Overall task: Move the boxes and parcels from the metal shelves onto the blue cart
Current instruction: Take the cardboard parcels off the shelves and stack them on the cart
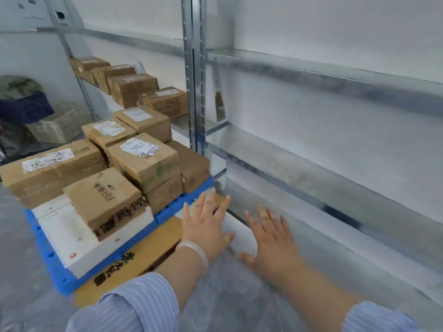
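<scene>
The blue cart (167, 213) stands at the left, loaded with several brown cardboard boxes (143, 161) and a flat white box (79, 238). A yellow cardboard box (134, 257) lies low beside the cart, partly under it. My left hand (206, 224) is spread open above that box and a white parcel (239, 233) on the floor. Just right of the white parcel, my right hand (273, 238) is spread open too. Neither hand holds anything. More brown boxes (134, 87) sit on the metal shelf (182, 125) behind the cart.
A metal shelf upright (194, 75) rises just behind the cart. The shelf boards (323, 75) to the right hold nothing in view. At the far left a pale crate (60, 125) and dark blue crate (24, 106) stand on the floor.
</scene>
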`<state>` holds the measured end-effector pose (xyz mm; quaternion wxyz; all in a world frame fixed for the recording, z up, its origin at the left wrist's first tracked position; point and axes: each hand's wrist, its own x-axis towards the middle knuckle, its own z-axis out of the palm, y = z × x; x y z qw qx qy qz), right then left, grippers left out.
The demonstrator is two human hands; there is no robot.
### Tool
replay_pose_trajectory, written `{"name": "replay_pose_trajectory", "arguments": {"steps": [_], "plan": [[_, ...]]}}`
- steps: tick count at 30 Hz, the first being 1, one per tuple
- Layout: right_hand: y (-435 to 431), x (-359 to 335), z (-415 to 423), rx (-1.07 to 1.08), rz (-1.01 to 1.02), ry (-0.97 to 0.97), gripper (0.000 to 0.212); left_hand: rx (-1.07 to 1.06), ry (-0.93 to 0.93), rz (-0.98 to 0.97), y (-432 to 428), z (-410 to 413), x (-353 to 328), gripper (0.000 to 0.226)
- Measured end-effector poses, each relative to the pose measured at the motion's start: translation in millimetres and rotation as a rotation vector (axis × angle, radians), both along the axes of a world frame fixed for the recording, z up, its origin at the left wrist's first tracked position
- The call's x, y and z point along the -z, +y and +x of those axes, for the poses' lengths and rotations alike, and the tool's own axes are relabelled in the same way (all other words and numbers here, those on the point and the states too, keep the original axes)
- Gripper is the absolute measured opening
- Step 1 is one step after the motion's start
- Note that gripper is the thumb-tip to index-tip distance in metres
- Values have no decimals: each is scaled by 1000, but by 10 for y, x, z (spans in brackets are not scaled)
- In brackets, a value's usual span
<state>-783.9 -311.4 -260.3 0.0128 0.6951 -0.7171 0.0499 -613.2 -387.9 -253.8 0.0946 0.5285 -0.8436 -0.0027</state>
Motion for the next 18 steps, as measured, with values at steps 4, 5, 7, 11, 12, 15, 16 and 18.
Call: {"name": "replay_pose_trajectory", "arguments": {"steps": [4,5,7,11,12,15,16,18], "plan": [[524,-107,-699,172,-38,11,94,173,7,-23,278,-802,-139,88],[662,-117,-857,202,-51,-2,93,208,4,-31,357,-1003,-175,88],[960,-116,-1176,258,-72,-19,91,278,-16,-43,540,-1433,-240,86],[1718,-65,-1929,387,-66,-17,91,416,-39,-35,1070,-2387,-315,84],[1944,-64,-2145,426,-52,-19,92,454,-38,-28,1247,-2642,-319,84],[2595,-126,-2810,580,-35,-16,95,563,-34,1,1774,-3395,-326,84],[2786,-165,-3017,629,-40,-15,96,595,-31,14,1931,-3631,-335,84],[3125,-235,-3382,704,-61,-24,96,646,-21,42,2219,-4054,-350,84]]}}
